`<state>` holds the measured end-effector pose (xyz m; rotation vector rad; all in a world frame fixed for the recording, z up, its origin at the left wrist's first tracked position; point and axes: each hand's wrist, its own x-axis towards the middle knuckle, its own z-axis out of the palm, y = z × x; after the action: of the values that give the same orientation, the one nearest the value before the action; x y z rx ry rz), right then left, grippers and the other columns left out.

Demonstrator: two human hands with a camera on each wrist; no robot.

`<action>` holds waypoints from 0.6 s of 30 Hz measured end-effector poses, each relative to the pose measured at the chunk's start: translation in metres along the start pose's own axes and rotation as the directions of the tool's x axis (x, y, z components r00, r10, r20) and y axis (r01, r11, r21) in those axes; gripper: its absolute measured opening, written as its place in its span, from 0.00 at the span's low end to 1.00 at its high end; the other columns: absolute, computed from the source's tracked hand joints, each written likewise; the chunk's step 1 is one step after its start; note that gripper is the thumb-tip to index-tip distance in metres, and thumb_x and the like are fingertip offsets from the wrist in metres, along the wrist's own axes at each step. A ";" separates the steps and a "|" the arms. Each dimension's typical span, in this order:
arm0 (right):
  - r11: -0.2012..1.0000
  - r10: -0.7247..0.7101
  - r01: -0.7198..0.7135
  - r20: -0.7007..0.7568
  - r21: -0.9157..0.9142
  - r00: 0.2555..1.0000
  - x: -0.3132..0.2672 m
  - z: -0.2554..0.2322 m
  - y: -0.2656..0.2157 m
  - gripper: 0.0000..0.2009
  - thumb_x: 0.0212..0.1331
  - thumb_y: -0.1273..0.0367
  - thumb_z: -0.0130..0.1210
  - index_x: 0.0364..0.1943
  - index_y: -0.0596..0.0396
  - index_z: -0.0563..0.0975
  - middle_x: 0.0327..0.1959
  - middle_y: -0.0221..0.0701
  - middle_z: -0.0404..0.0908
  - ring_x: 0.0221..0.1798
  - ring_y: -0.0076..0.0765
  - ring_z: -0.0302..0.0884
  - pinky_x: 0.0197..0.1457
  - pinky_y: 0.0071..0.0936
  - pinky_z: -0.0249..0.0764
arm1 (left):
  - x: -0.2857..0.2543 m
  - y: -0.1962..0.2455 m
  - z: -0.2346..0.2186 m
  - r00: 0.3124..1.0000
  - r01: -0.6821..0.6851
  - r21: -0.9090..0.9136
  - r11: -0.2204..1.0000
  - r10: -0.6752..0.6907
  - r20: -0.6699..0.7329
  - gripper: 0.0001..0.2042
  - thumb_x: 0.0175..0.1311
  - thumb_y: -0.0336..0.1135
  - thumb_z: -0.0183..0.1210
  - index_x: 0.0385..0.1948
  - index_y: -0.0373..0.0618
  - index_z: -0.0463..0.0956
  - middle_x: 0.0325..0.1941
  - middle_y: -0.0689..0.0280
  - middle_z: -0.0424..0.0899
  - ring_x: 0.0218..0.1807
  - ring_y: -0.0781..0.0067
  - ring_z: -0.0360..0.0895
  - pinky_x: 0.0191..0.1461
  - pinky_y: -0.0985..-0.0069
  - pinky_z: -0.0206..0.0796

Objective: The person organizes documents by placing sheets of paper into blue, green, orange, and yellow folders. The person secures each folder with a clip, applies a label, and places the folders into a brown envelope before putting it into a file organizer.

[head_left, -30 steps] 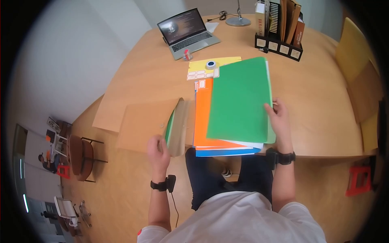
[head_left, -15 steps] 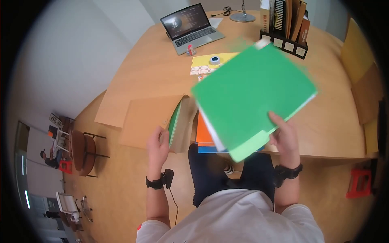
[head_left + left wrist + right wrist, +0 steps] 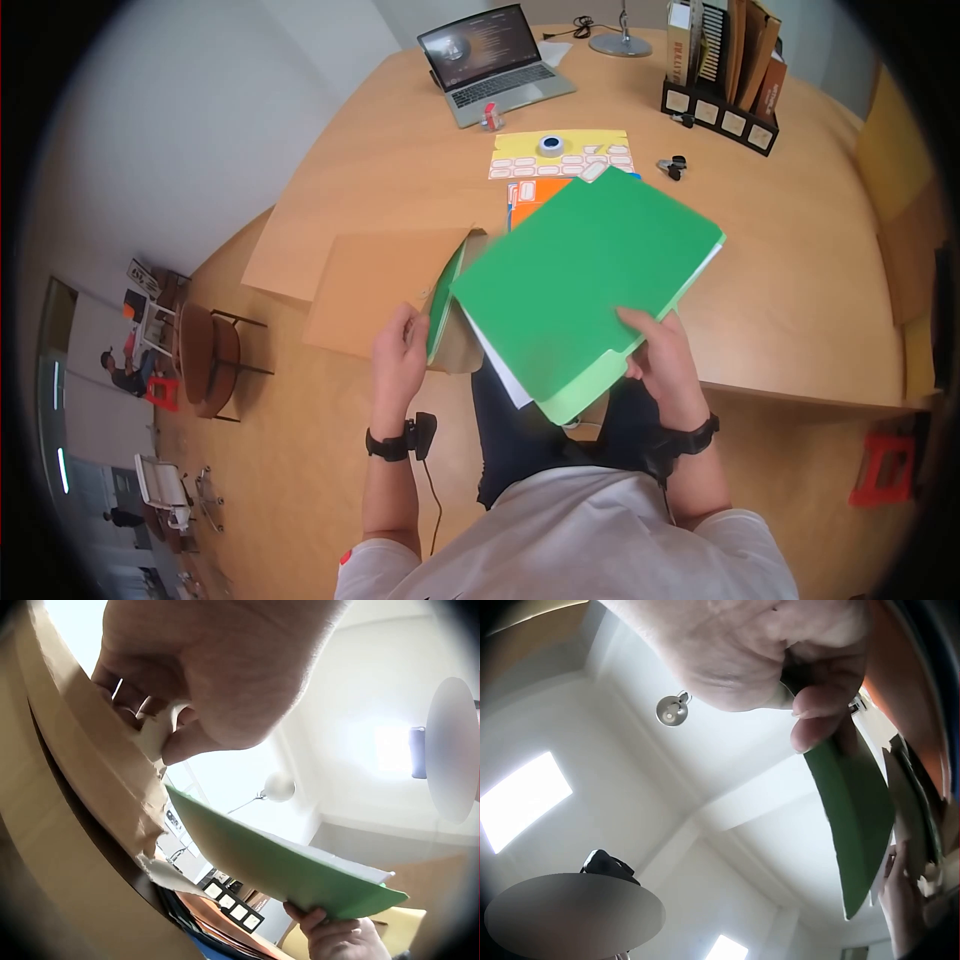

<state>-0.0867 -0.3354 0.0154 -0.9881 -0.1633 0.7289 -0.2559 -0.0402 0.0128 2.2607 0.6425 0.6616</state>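
My left hand (image 3: 400, 355) grips the mouth edge of a brown paper envelope (image 3: 370, 285), which lies over the desk's front edge. Inside its open mouth a green folder (image 3: 443, 308) shows. In the left wrist view, the fingers pinch a torn, pale paper edge (image 3: 156, 735). My right hand (image 3: 665, 365) holds another green folder (image 3: 590, 270) by its tab side, thumb on top. This folder is tilted, white sheets (image 3: 497, 365) stick out of it, and its left corner is right at the envelope's mouth. Beneath it an orange folder (image 3: 540, 192) shows, mostly hidden.
Behind the folders lies a yellow sheet (image 3: 508, 143) with labels and a tape roll (image 3: 551, 146). Black binder clips (image 3: 673, 168) lie to its right. A laptop (image 3: 500, 75), a lamp base (image 3: 620, 44) and a black file rack (image 3: 720, 122) stand farther back.
My right hand has turned the green folder from upright over the orange one to a slant and brought it left, to the envelope's mouth. My left hand keeps its grip on the envelope.
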 end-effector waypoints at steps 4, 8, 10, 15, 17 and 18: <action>0.999 0.017 -0.018 -0.032 -0.034 0.999 0.002 -0.007 0.008 0.12 0.72 0.65 0.54 0.52 0.58 0.74 0.26 0.30 0.81 0.17 0.22 0.75 0.16 0.17 0.64 | -0.001 0.007 0.003 1.000 0.000 -0.013 1.000 0.001 0.008 0.10 0.72 0.31 0.56 0.31 0.37 0.67 0.23 0.61 0.62 0.28 0.70 0.59 0.33 0.72 0.60; 0.992 0.070 -0.070 -0.005 -0.104 0.998 0.010 0.011 0.027 0.15 0.75 0.60 0.53 0.51 0.59 0.75 0.31 0.31 0.83 0.22 0.24 0.80 0.20 0.17 0.71 | -0.004 0.013 0.004 0.997 -0.035 -0.012 0.999 0.035 0.062 0.10 0.72 0.30 0.56 0.31 0.37 0.67 0.23 0.61 0.62 0.28 0.70 0.59 0.33 0.72 0.60; 0.993 0.073 -0.069 0.040 -0.101 0.997 0.013 0.029 0.032 0.16 0.76 0.59 0.52 0.52 0.60 0.75 0.33 0.32 0.84 0.25 0.25 0.82 0.22 0.18 0.74 | -0.004 0.012 0.002 0.994 -0.030 0.003 1.000 0.029 0.102 0.08 0.72 0.30 0.55 0.33 0.38 0.68 0.24 0.61 0.64 0.28 0.70 0.61 0.34 0.72 0.61; 0.990 0.142 -0.143 0.135 -0.002 0.981 0.015 0.053 0.047 0.20 0.77 0.59 0.50 0.61 0.61 0.71 0.49 0.37 0.83 0.42 0.32 0.87 0.41 0.23 0.84 | -0.011 0.013 -0.001 0.981 -0.082 -0.034 0.996 0.086 0.175 0.02 0.71 0.25 0.53 0.40 0.39 0.71 0.28 0.64 0.67 0.31 0.71 0.68 0.35 0.72 0.62; 0.988 0.154 -0.156 0.141 0.006 0.978 0.014 0.057 0.055 0.20 0.78 0.59 0.49 0.62 0.61 0.70 0.50 0.37 0.83 0.43 0.33 0.87 0.41 0.23 0.84 | -0.015 0.015 -0.008 0.960 -0.173 0.089 0.981 0.148 0.238 0.06 0.69 0.25 0.53 0.45 0.40 0.73 0.31 0.55 0.74 0.34 0.55 0.75 0.38 0.65 0.67; 0.987 0.157 -0.160 0.143 0.011 0.977 0.013 0.059 0.058 0.21 0.78 0.59 0.49 0.63 0.60 0.70 0.50 0.37 0.83 0.43 0.33 0.88 0.42 0.24 0.84 | -0.018 0.018 -0.011 0.940 -0.237 0.129 0.963 0.194 0.280 0.07 0.68 0.25 0.54 0.45 0.40 0.74 0.32 0.55 0.74 0.35 0.54 0.75 0.39 0.63 0.67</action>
<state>-0.1308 -0.2659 -0.0003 -0.9354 -0.2014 0.9465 -0.2712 -0.0569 0.0277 2.5380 0.3288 0.4076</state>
